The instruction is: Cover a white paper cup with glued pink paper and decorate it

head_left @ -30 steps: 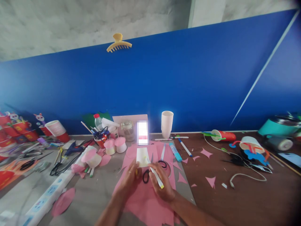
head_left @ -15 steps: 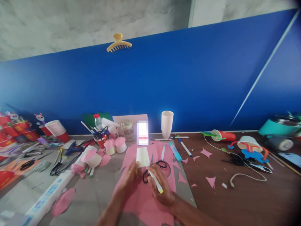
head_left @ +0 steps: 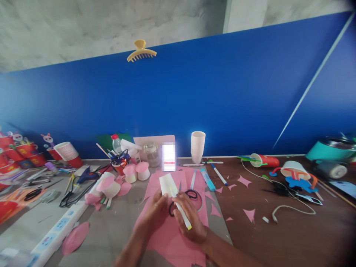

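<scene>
Pinching a small white oblong paper piece [head_left: 164, 184] by its near edge, the left hand [head_left: 158, 207] works above flat pink paper sheets [head_left: 168, 241]. The right hand [head_left: 193, 220] holds a slim white marker with a yellow end [head_left: 183, 215], tip at the piece. Black-handled metal scissors [head_left: 191, 193] lie beneath; stacked white cups [head_left: 197, 146] stand at the worktop's [head_left: 267, 244] back edge.

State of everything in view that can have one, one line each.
Left hand: closed, holding the white piece.
Right hand: closed, gripping the white marker.
White piece: held up, tilted.
White marker: slanted, front end at the white piece.
Scissors: lying down, handles apart, partly hidden.
White cup stack: upright, nested.
Red cup: on its side.
Bottle: red cap on.
</scene>
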Motion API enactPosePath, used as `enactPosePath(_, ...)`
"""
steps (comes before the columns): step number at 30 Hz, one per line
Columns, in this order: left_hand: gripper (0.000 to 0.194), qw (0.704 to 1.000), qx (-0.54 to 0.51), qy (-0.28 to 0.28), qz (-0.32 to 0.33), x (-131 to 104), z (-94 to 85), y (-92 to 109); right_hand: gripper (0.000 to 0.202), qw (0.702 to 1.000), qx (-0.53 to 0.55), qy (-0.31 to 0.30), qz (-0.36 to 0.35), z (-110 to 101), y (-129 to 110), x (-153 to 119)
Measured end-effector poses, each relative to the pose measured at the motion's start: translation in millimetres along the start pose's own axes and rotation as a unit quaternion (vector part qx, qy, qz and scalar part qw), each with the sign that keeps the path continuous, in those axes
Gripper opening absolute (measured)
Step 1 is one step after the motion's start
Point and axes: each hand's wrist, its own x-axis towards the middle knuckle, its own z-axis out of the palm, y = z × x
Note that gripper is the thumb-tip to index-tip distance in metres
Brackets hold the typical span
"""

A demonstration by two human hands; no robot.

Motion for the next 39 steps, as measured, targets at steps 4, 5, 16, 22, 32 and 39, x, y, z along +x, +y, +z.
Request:
enactPosePath(4,0.044,0.999,-0.010,-0.046,0.017,1,3.2,1,0.031,1.000,0.016,-0.004,-0.004,-2,-2,3)
enactPosePath(5,0.045,0.998,-0.011,-0.051,0.019,1,2.7,0,0.031,1.000,0.024,-0.008,-0.005,-3,-3,4)
enactPosePath(16,0.051,0.996,-0.011,-0.080,0.030,7,-3.0,-6,0.037,0.999,0.025,-0.031,-0.014,-3,-5,2)
enactPosePath(22,0.043,0.996,0.054,-0.043,0.062,3,1.9,0,0.042,0.996,0.012,-0.054,-0.066,-5,-9,4)
enactPosePath(32,0.048,0.998,0.002,-0.069,0.011,3,1.2,-7,0.033,0.999,0.025,-0.043,-0.008,-4,0,-2)
enactPosePath(39,0.049,0.998,0.036,-0.050,0.008,3,-1.1,-9,0.036,0.999,0.032,-0.021,-0.015,-1,1,-6)
